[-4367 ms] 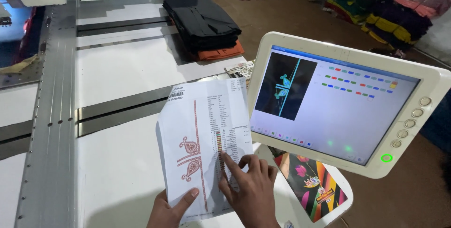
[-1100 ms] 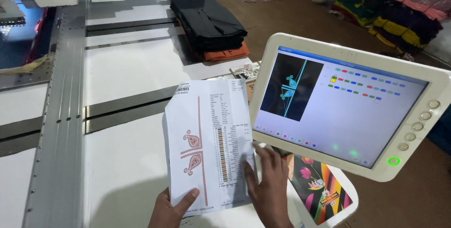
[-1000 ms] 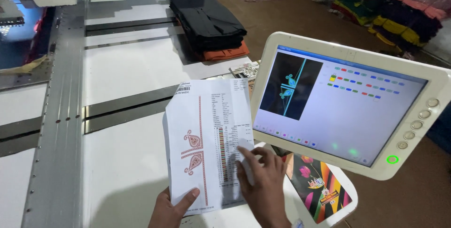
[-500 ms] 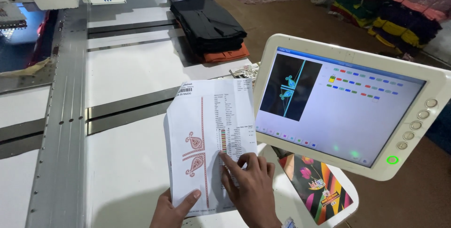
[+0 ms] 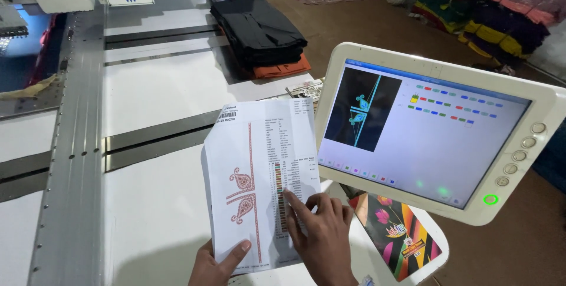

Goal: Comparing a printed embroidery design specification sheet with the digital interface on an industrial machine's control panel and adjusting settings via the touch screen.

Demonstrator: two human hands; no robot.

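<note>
A long white surface (image 5: 159, 91) with grey metal rails runs through a workroom with a brown floor; folded coloured fabrics (image 5: 495, 9) are stacked by the far wall, and a pile of black cloth (image 5: 256, 32) lies on the surface. A printed design sheet (image 5: 259, 174) stands above its near edge, just beside a tilted control screen (image 5: 430, 133). The left hand (image 5: 215, 265) pinches the sheet's bottom edge; the right hand (image 5: 321, 236) rests loosely spread fingers on it, forefinger touching the colour column.

White sheet (image 5: 259, 174) bears red paisley motifs; folded cloth (image 5: 256, 32) is black.
</note>
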